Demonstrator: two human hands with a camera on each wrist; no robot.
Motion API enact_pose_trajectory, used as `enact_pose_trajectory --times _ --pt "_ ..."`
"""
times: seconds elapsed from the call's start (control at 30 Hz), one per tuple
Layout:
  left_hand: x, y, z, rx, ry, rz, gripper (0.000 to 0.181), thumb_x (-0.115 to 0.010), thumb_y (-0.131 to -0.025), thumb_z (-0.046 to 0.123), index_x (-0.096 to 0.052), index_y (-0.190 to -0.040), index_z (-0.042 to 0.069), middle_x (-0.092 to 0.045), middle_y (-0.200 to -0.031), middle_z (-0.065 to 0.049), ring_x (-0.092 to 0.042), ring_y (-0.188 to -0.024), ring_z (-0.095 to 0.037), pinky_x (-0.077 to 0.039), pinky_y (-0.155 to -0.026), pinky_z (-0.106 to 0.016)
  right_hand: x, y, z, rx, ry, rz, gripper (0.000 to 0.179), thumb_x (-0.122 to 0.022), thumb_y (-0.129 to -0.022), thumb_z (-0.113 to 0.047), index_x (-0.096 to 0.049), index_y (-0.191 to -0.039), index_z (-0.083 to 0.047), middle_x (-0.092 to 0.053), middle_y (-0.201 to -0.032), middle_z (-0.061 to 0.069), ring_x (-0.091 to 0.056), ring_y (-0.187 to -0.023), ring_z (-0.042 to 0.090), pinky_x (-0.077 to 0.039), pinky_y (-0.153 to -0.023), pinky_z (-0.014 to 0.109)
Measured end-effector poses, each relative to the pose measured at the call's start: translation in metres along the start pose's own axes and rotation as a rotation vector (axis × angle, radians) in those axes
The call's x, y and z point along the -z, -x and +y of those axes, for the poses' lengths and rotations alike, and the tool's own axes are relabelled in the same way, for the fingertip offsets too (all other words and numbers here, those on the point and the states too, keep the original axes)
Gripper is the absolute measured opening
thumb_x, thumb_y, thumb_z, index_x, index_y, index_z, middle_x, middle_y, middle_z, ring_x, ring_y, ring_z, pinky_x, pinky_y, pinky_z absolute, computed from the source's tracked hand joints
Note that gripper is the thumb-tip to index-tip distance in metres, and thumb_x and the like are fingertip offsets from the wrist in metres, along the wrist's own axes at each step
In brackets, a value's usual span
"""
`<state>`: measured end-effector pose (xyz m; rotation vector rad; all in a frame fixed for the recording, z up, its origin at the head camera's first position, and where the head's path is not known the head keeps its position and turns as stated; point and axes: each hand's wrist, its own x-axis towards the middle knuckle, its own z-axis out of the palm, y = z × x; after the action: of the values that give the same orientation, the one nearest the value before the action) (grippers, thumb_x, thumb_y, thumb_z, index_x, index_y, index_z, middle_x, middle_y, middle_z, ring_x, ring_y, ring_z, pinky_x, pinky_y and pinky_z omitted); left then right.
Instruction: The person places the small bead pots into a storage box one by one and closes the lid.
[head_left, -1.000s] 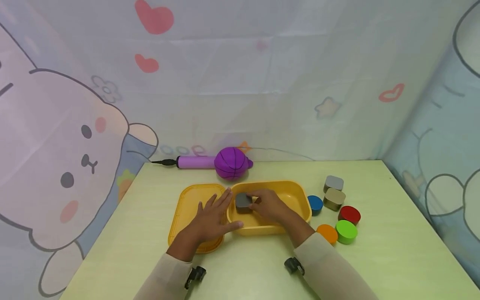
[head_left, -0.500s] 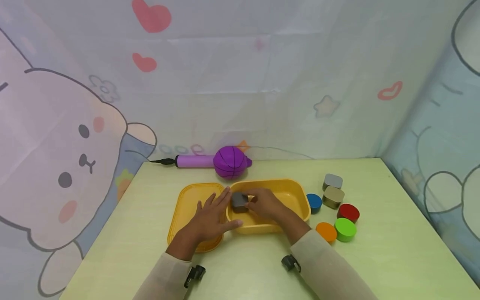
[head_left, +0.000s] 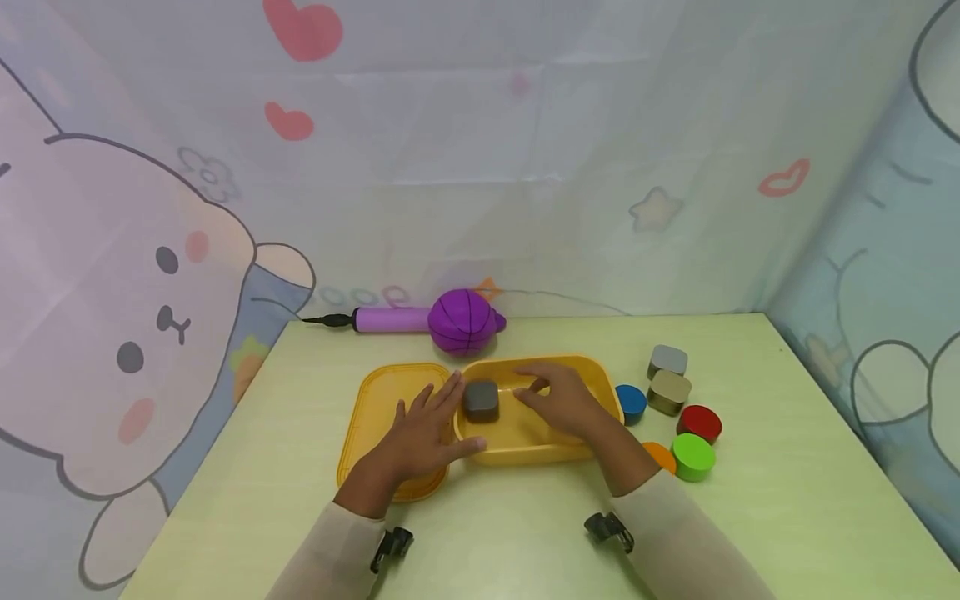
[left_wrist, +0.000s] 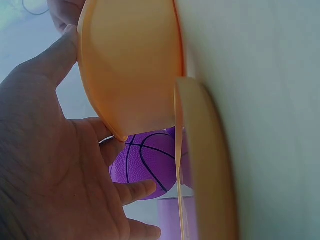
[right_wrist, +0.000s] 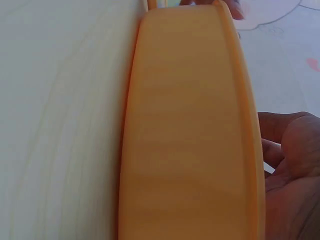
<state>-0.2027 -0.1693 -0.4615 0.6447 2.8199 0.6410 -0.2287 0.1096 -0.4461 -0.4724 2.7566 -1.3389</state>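
Observation:
A dark grey rounded-square block (head_left: 481, 402) lies inside the yellow rectangular container (head_left: 525, 455), at its left end. My left hand (head_left: 423, 440) is spread at that end, with its thumb and index finger touching the rim, as the left wrist view also shows. Over the container's middle hovers my right hand (head_left: 564, 403), its thumb and fingers parted and holding nothing, a short gap right of the block. In the right wrist view the container's side wall (right_wrist: 190, 125) hides part of the right hand (right_wrist: 297, 160). Beneath my left hand lies the flat yellow lid (head_left: 378, 408).
Right of the container stand several pieces: blue (head_left: 632, 403), silver (head_left: 667, 362), tan (head_left: 669, 392), red (head_left: 700, 423), green (head_left: 693, 457) and orange (head_left: 660, 456). Behind it lie a purple ball (head_left: 462, 322) and a purple hand pump (head_left: 392, 320).
My right hand slid the grey block left against the container's end, then let go and drew back to the right. The left hand has stayed at the rim.

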Motion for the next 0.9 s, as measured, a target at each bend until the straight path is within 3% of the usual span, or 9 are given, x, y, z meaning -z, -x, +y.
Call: enact_pose_trajectory --times 0.17,0.37,0.53,0.8,0.9 --pt "0.000 0.000 -0.001 -0.002 0.005 0.001 0.105 -0.058 -0.100 0.077 -0.010 -0.178 0.025 -0.002 -0.186 0.010 -0.010 -0.171 -0.047 -0.003 -0.126 -0.087 0.015 0.012 0.006 0.012 -0.001 0.060 0.043 -0.071 -0.108 -0.022 -0.069 -0.146 -0.004 -0.072 -0.141 0.023 -0.071 -0.125 0.041 -0.060 -0.104 0.058" --pt "-0.001 -0.001 -0.001 -0.006 0.011 0.004 0.105 -0.058 -0.100 0.076 -0.009 -0.178 0.024 -0.002 -0.186 0.009 -0.010 -0.171 -0.047 -0.002 -0.126 -0.087 0.031 0.026 0.015 0.029 -0.011 0.124 0.040 -0.071 -0.108 -0.017 -0.069 -0.144 -0.001 -0.073 -0.138 0.024 -0.071 -0.124 0.043 -0.059 -0.104 0.061" --pt "0.000 0.000 -0.002 -0.010 0.017 0.005 0.106 -0.059 -0.100 0.076 -0.009 -0.178 0.024 -0.002 -0.186 0.009 -0.009 -0.171 -0.048 -0.002 -0.125 -0.088 0.044 0.038 0.025 0.036 -0.003 0.164 0.038 -0.073 -0.106 -0.014 -0.071 -0.142 -0.001 -0.073 -0.139 0.022 -0.072 -0.119 0.037 -0.062 -0.097 0.047" --pt "0.002 0.001 -0.001 -0.011 0.019 0.007 0.105 -0.059 -0.100 0.075 -0.010 -0.178 0.023 -0.002 -0.186 0.009 -0.009 -0.171 -0.047 -0.002 -0.126 -0.087 0.070 0.057 0.040 -0.011 -0.034 0.203 0.038 -0.069 -0.109 -0.018 -0.069 -0.144 -0.002 -0.070 -0.144 0.021 -0.069 -0.123 0.037 -0.054 -0.088 0.015" --pt "0.001 0.001 -0.001 -0.007 0.017 0.005 0.105 -0.059 -0.100 0.076 -0.010 -0.178 0.023 -0.002 -0.186 0.009 -0.009 -0.171 -0.047 -0.002 -0.126 -0.087 0.079 0.065 0.045 -0.030 -0.034 0.220 0.038 -0.068 -0.110 -0.020 -0.069 -0.145 -0.004 -0.068 -0.148 0.020 -0.066 -0.127 0.037 -0.052 -0.086 0.011"
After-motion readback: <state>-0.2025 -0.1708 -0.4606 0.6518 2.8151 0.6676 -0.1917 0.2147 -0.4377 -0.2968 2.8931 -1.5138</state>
